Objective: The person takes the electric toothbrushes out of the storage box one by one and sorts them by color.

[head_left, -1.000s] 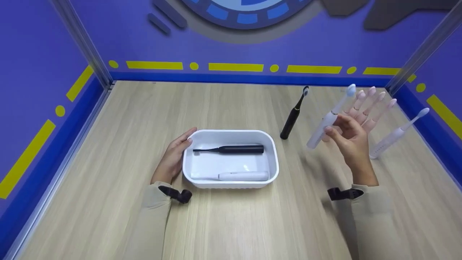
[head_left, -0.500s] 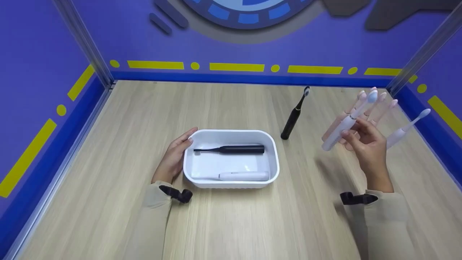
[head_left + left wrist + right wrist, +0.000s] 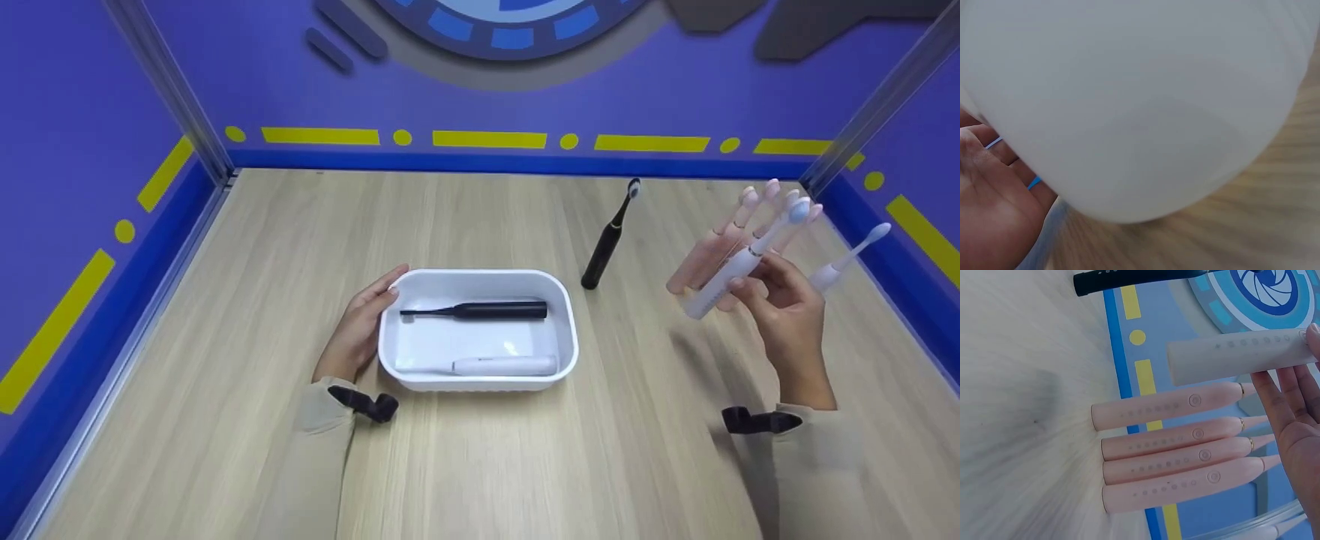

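Note:
My right hand (image 3: 791, 322) pinches a white electric toothbrush (image 3: 724, 283) by the handle, its bluish head tilted up to the right. In the right wrist view the white handle (image 3: 1230, 354) is above the table, beside several standing pink electric toothbrushes (image 3: 1145, 408). My left hand (image 3: 358, 330) holds the left end of a white plastic bin (image 3: 480, 276), thumb at the rim and fingers along the outside. Inside the bin lie a black toothbrush (image 3: 502, 310) and a white toothbrush (image 3: 506, 366), both lengthwise with heads to the left.
A black electric toothbrush (image 3: 604, 255) stands upright between the bin and the pink ones. Another white toothbrush (image 3: 847, 259) stands at the far right, partly behind my right hand. Blue panels (image 3: 495, 161) border the wooden table (image 3: 337, 217) at the back and sides.
My right hand has carried the white toothbrush to the right and slightly toward me, over in front of the pink ones. The left hand and bin have stayed put.

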Motion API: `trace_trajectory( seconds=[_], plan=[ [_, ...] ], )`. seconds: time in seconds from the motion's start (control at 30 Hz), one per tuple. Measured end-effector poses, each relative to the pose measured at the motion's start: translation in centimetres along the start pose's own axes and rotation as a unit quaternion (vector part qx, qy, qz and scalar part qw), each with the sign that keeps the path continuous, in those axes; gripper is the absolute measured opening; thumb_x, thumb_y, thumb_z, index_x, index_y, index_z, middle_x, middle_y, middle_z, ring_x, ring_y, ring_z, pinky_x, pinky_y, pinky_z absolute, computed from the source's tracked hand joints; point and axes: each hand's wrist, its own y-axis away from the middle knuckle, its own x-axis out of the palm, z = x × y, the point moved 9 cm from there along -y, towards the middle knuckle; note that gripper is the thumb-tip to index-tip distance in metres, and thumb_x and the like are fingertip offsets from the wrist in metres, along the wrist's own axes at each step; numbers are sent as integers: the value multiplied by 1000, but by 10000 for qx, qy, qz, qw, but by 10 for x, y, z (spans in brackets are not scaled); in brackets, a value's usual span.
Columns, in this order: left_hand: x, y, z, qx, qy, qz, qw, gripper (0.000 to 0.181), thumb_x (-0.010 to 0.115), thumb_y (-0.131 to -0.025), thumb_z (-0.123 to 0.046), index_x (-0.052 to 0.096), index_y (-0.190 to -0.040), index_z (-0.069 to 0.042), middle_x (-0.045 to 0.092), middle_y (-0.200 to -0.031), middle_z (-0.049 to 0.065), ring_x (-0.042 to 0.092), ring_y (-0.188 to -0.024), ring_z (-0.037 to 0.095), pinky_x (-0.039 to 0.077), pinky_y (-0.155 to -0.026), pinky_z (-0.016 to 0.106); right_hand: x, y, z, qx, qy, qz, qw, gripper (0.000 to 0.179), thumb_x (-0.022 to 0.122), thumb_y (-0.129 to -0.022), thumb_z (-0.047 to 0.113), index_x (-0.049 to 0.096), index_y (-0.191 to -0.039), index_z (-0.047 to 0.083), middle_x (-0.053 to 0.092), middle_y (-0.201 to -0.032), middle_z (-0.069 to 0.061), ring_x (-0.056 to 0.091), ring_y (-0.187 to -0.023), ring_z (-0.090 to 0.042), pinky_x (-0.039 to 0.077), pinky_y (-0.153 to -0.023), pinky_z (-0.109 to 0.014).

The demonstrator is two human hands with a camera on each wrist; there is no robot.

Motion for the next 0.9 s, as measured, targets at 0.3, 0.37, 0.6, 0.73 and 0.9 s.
trace_trajectory(
  seconds=[0.3, 0.37, 0.6, 0.73, 0.9],
  plan=[
    [-1, 0, 1, -33, -25, -44, 10000, 47, 41, -101, -9, 36, -148, -6, 31, -157, 6, 28, -145, 19, 27, -119, 30, -12, 1, 0, -177, -248, -205, 9993, 40, 61, -80, -21, 59, -119, -11, 69, -102, -8, 63, -100, -17, 53, -88, -17],
    [-1, 0, 1, -27, -15, -5, 10000, 47, 41, -101, -9, 35, -148, -6, 30, -157, 6, 28, -145, 19, 26, -119, 31, -16, 2, 0, -182, -294, -302, 9989, 40, 60, -80, -22, 59, -119, -13, 69, -101, -9, 63, -99, -17, 54, -87, -18],
    [0, 1, 0, -14, -15, 65, 10000, 47, 40, -101, -8, 35, -148, -6, 30, -157, 7, 30, -144, 20, 27, -119, 33, -35, 6, 0, 143, 238, -731, 9969, 42, 63, -80, -18, 59, -121, -10, 69, -101, -7, 63, -98, -16, 54, -85, -15],
    [0, 1, 0, -1, 5, 54, 10000, 47, 40, -101, -8, 35, -148, -5, 30, -157, 7, 29, -144, 20, 27, -119, 33, -44, 6, 4, 234, 256, -865, 9956, 42, 64, -80, -18, 59, -121, -10, 69, -101, -8, 63, -98, -17, 54, -85, -15],
    [0, 0, 1, -13, 65, 18, 10000, 48, 41, -101, -7, 35, -148, -5, 29, -157, 7, 27, -145, 19, 26, -119, 31, -56, 7, 11, 242, 46, -1009, 9946, 42, 63, -80, -19, 58, -121, -11, 68, -101, -9, 63, -99, -18, 54, -86, -16]
  ],
)
